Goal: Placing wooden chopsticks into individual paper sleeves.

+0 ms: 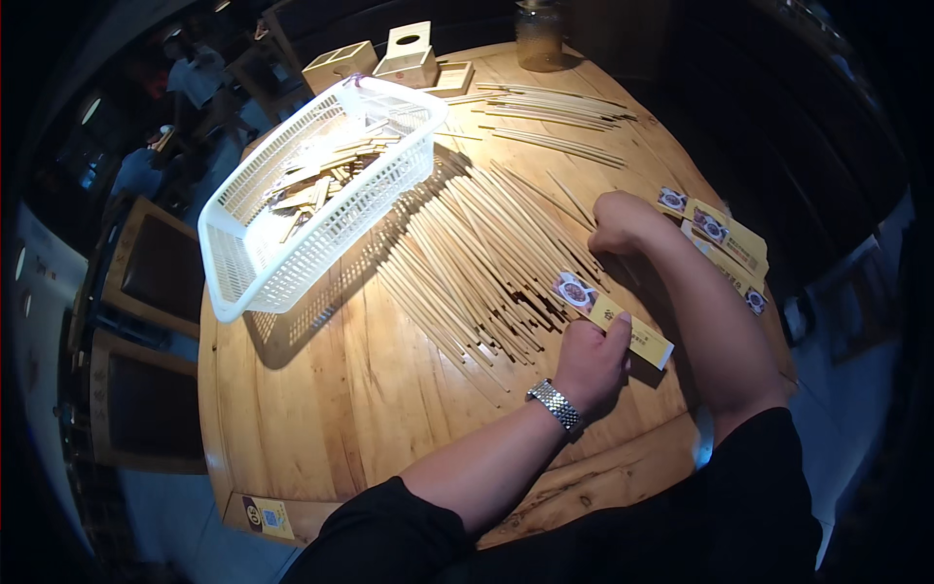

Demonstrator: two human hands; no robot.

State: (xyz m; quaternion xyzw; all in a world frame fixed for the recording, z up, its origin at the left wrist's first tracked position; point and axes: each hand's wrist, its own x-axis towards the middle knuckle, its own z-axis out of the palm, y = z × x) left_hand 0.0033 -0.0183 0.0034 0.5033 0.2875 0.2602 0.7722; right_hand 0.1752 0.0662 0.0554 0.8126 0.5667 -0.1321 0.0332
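My left hand [595, 361], with a metal watch at the wrist, pinches a yellow printed paper chopstick sleeve [633, 330] under its thumb. The sleeve bears a food picture and writing. Farther up on the right, my right hand [620, 225] is curled around the ends of a couple of wooden chopsticks [569, 197]; its fingertips are mostly hidden. A broad pile of loose chopsticks [474, 255] lies left of both hands, roughly side by side with dark ends towards me. More paper sleeves [730, 241] lie in an overlapping stack beyond my right forearm.
A white plastic basket [314, 274] with short wooden pieces [328, 179] stands left of the pile. Separate chopsticks [554, 109] lie at the back. Wooden boxes [405, 66] and an amber glass jar [538, 40] stand along the far edge. Chairs [149, 394] flank the wooden table [306, 423].
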